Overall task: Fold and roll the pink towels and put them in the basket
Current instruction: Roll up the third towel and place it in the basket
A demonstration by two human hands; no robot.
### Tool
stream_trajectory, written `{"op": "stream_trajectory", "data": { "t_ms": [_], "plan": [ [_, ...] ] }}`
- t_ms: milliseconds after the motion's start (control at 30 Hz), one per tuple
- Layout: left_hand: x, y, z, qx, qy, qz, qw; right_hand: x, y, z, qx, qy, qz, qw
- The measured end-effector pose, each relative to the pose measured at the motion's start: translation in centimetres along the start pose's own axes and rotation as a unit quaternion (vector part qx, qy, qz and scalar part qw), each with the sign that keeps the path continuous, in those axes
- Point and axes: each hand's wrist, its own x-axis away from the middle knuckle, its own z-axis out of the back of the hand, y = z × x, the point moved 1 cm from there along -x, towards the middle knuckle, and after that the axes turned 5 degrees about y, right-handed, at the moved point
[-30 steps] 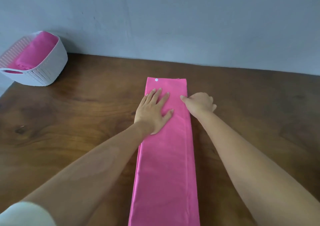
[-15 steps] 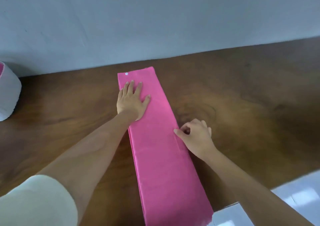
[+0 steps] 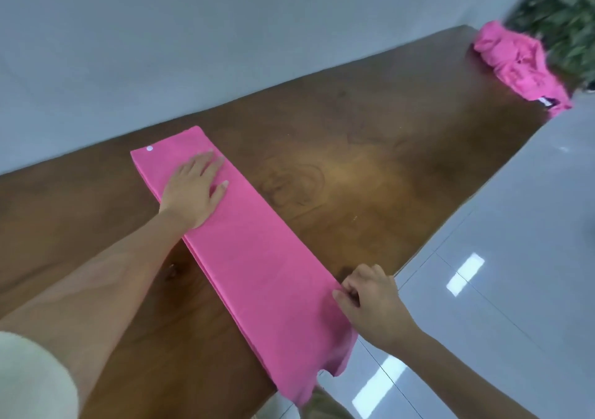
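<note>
In the middle of the frame, the long, narrow folded pink towel (image 3: pixel 251 257) is lying on the dark wooden table (image 3: pixel 370 167). Its long axis is running from the upper left, where its white-studded end is pointing, down to lower centre, where it is overhanging the table edge. The left hand (image 3: pixel 193 190) is still pressing flat near the far end. The right hand (image 3: pixel 370 302), having slid down the right edge, is pinching it with curled fingers. Smoothing is probably ending, and rolling can begin.

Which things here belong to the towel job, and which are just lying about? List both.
Job: folded pink towel, left hand pressing it flat, right hand pinching its edge, crumpled pink pile.
Lying about: plant, tiled floor.
</note>
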Motion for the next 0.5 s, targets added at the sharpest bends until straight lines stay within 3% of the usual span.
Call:
{"op": "stream_trajectory", "data": {
  "t_ms": [33,100,333,500],
  "plan": [
    [-0.1,0.3,0.0,0.0,-0.014,-0.069,0.998,0.8,0.4,0.0,-0.005,0.0,-0.006,1.0],
    [-0.4,0.4,0.0,-0.001,-0.046,-0.13,0.99,2.1,1.0,0.0,-0.009,0.0,-0.012,1.0],
    [-0.3,-0.2,-0.2,0.042,-0.068,-0.104,0.991,3.8,0.6,0.1,-0.109,0.03,-0.074,0.991],
    [0.5,-0.5,-0.7,0.043,-0.063,-0.058,0.995,3.1,0.8,1.5,-0.264,0.066,-0.151,0.95]
  ]
}}
